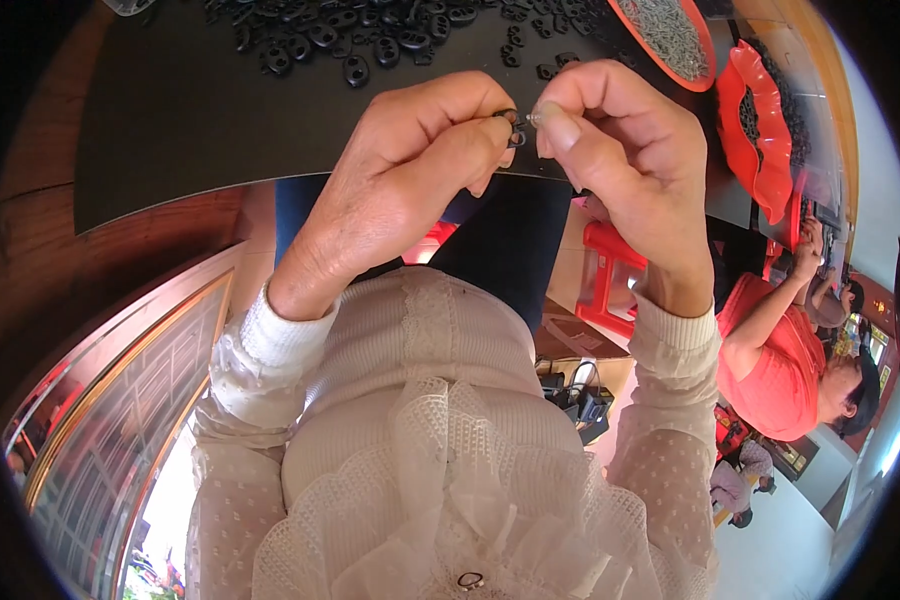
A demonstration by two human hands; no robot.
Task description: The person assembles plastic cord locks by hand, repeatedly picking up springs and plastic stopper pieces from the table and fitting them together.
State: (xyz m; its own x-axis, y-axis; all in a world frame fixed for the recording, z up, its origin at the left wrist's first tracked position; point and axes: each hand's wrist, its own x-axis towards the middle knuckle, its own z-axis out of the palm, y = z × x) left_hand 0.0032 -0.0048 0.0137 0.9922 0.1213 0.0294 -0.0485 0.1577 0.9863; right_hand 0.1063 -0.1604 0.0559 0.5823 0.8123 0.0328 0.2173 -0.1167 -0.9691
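Note:
My left hand (402,172) pinches a small black plastic cord-lock piece (515,122) between thumb and fingertips, above the near edge of the black table (185,130). Close beside it, my right hand (632,160) has thumb and forefinger closed on a tiny silvery spring (533,118), whose end points at the black piece. The two hands almost meet, and whether the spring touches the piece is too small to tell. Beyond my hands lies a spread of black two-hole cord-lock pieces (355,70), with smaller black parts (511,50) to their right.
An orange-red dish (710,75) of small metal springs stands at the far right. Next to it is a red wavy-edged bowl (776,160) holding dark parts. A red plastic stool (600,280) is below the table. A person in a red shirt (778,358) works at my right.

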